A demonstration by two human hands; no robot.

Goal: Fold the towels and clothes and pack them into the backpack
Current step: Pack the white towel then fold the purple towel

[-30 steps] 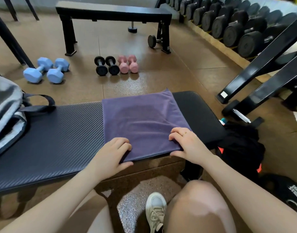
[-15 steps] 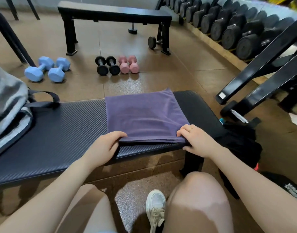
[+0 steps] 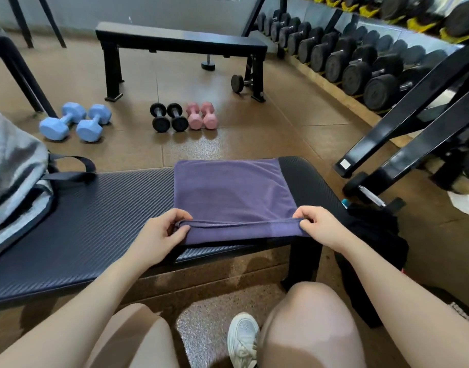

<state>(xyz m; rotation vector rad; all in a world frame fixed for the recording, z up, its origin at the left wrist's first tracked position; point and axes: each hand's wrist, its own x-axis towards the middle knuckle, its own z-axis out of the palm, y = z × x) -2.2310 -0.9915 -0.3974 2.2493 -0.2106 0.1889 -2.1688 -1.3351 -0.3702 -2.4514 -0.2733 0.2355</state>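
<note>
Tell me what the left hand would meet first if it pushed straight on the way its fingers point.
The left hand points rightward along the purple towel near edge, so it would likely meet the right hand gripping the other corner; depth is uncertain.

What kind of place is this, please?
Most likely a gym, in its free-weights area. A long rack of black dumbbells runs along the right wall, small blue dumbbells and pink dumbbells lie on the floor, and padded workout benches stand around.

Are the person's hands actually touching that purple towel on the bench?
Touching. The head view shows the left hand and the right hand each pinching a near corner of the purple towel, fingers curled over its lifted edge.
</note>
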